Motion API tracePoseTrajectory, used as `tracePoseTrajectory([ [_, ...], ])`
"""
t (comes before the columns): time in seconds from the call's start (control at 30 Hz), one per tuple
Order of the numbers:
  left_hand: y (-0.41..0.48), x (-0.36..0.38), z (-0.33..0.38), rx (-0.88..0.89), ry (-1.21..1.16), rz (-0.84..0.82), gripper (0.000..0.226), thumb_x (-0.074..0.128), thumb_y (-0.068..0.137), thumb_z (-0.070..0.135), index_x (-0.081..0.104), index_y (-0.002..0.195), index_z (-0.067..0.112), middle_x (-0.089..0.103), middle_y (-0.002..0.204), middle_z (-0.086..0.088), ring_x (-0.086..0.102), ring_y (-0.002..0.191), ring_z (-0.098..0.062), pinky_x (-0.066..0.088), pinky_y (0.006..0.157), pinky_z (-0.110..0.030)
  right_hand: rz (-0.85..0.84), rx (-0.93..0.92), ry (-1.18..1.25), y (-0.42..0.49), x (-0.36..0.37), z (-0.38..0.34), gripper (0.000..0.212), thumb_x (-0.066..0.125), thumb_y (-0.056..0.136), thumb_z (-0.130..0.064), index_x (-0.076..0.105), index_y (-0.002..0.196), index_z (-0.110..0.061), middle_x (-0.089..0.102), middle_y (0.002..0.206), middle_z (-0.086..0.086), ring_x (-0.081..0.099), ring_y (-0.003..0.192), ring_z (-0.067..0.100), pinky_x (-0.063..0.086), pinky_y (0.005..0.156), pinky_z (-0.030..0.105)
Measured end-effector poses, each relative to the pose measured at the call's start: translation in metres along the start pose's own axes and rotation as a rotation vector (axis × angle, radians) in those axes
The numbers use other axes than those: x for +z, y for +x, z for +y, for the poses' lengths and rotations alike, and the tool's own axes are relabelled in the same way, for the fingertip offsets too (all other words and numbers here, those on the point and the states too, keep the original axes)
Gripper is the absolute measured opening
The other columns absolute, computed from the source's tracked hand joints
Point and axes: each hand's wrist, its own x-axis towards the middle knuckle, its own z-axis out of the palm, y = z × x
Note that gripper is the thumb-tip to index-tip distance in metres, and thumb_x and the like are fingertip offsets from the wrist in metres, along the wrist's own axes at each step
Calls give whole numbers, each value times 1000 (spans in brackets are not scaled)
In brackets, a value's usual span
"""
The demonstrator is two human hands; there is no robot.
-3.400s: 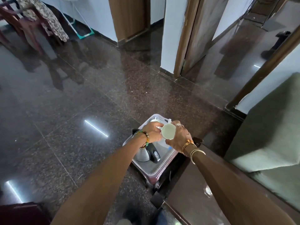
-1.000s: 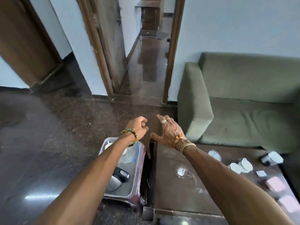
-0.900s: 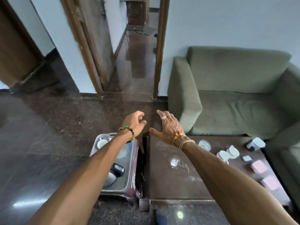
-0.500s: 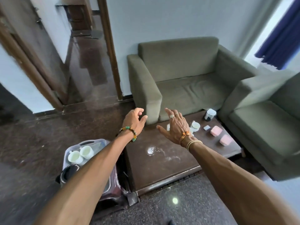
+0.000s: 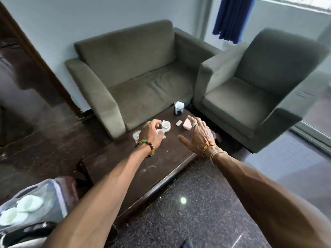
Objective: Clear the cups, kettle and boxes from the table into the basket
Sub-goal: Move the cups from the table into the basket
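On the dark wooden table [image 5: 125,163] stand a white cup [image 5: 165,125], a second white cup [image 5: 160,136] and a clear glass [image 5: 136,136]. My left hand [image 5: 152,133] hangs over the second cup with loosely curled fingers and half hides it; no grip shows. Spread and empty, my right hand [image 5: 197,135] hovers over the table, partly covering a pink box [image 5: 187,124]. Beyond lie a small white box [image 5: 178,123] and a dark jar with a white lid [image 5: 178,108]. The basket [image 5: 53,194] at lower left holds two white cups [image 5: 29,203] and the kettle [image 5: 26,230].
A green sofa [image 5: 143,83] runs behind the table and a green armchair [image 5: 250,90] stands at its right end. The basket sits on the dark polished floor [image 5: 197,221] by the table's left end. A doorway [image 5: 21,77] opens at left.
My view has swung right from the basket to the table. Both hands have moved forward over the table, the left to the cups and the right to the pink box.
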Motion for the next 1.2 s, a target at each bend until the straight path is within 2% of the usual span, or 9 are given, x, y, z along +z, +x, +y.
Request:
tracePoseTrajectory([
  [0.13,15,40,38,15,-11,-19,35,69,79,17,64,114,16,65,112,-8,63,100,-25,51,90,-39,17,82,29,5,-19,51,92,65,78,-60,32,149,-13,44,140,8,47,124,30,42,103,42],
  [0.37,52,93,97,88,6,-44,34,68,80,22,65,114,19,67,109,-4,64,99,-22,52,90,-36,101,187,53,16,-49,119,90,63,80,-58,31,150,-12,43,142,8,44,127,28,40,106,40],
  [0.43,59,112,109,105,17,-71,32,69,81,26,66,111,20,68,108,-2,65,96,-20,52,88,-33,105,229,56,13,-48,135,90,64,79,-57,31,149,-11,44,141,9,45,126,28,40,106,40],
  [0.53,69,142,118,142,32,-131,32,70,78,20,67,110,19,68,107,-3,65,96,-19,48,86,-25,70,269,36,7,-42,157,88,64,80,-55,32,149,-10,45,139,11,48,123,30,42,103,42],
  [0.63,86,166,132,169,59,-205,33,68,78,20,66,111,22,68,107,0,65,97,-18,50,89,-30,56,316,-2,8,-43,179,87,64,81,-55,32,149,-10,45,139,11,48,122,31,42,102,43],
  [0.73,109,178,150,182,37,-234,35,68,77,22,67,112,23,68,108,1,64,97,-19,51,86,-28,66,348,-11,22,-53,197,87,64,82,-55,31,149,-11,45,140,10,47,124,30,42,104,41],
  [0.97,162,194,196,302,20,-255,34,68,79,21,66,112,18,69,109,-3,64,100,-20,51,91,-33,171,431,-7,63,-85,231,85,64,83,-55,33,148,-9,46,139,11,48,123,30,42,104,41],
  [1.2,193,222,230,320,31,-264,33,69,79,23,66,112,20,69,108,0,64,101,-19,50,90,-31,186,447,-28,84,-97,272,86,61,83,-57,32,148,-10,46,140,11,47,124,29,42,105,40],
])
